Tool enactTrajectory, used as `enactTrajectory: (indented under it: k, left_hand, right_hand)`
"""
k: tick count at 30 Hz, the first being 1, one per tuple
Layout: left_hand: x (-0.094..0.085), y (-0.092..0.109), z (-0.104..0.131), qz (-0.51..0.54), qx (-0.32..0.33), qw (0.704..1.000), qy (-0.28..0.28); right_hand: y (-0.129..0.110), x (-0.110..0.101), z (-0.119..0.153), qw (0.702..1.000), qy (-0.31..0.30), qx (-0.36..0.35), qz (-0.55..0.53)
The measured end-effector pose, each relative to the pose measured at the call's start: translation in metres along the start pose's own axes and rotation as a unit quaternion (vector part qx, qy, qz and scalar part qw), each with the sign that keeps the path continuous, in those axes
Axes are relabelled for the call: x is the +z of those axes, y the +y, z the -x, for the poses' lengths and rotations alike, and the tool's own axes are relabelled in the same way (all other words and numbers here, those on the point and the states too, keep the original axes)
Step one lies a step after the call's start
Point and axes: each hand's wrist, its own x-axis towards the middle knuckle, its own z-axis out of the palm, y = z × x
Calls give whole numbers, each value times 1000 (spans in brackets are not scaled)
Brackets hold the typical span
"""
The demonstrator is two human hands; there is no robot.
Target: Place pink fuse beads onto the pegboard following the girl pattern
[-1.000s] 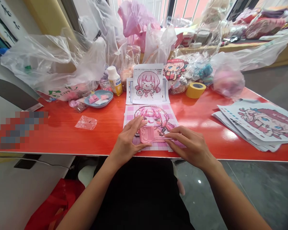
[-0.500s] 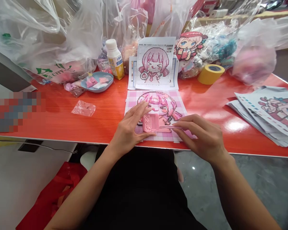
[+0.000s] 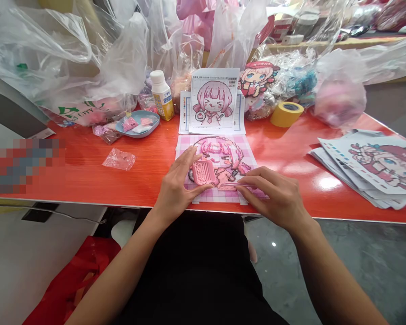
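Note:
Near the table's front edge lies a pegboard (image 3: 223, 197) with a pink and white check, partly covered by a bead picture (image 3: 235, 155) of a pink-haired figure. My left hand (image 3: 176, 183) grips a small pink ridged tray (image 3: 204, 172) of beads between thumb and fingers, over the left part of the board. Pink tweezers (image 3: 235, 184) are pinched in my right hand (image 3: 274, 192); their tip points left, over the lower part of the bead picture. Whether the tip holds a bead is too small to tell. Behind the board stands a printed pattern sheet (image 3: 214, 101).
A blue dish (image 3: 152, 128) with small bead bags, a bottle (image 3: 162, 97) and a clear packet (image 3: 119, 159) are at the left. Yellow tape (image 3: 287, 114) and stacked printed sheets (image 3: 375, 167) are at the right. Plastic bags (image 3: 71, 76) line the back.
The pink tray in my left hand has shifted left relative to the board. The tweezers' tip has moved away from the tray, down over the bead picture. The camera view has shifted slightly.

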Motion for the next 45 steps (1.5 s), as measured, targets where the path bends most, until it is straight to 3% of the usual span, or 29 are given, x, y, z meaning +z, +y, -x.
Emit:
enactTrajectory:
  k: [33, 45]
  left_hand:
    - [0, -1, 0, 4, 2, 1000, 4]
    - [0, -2, 1, -2, -24, 1000, 15]
  right_hand:
    - [1, 2, 0, 1000, -1, -20, 15]
    - [0, 1, 0, 1000, 1, -20, 16]
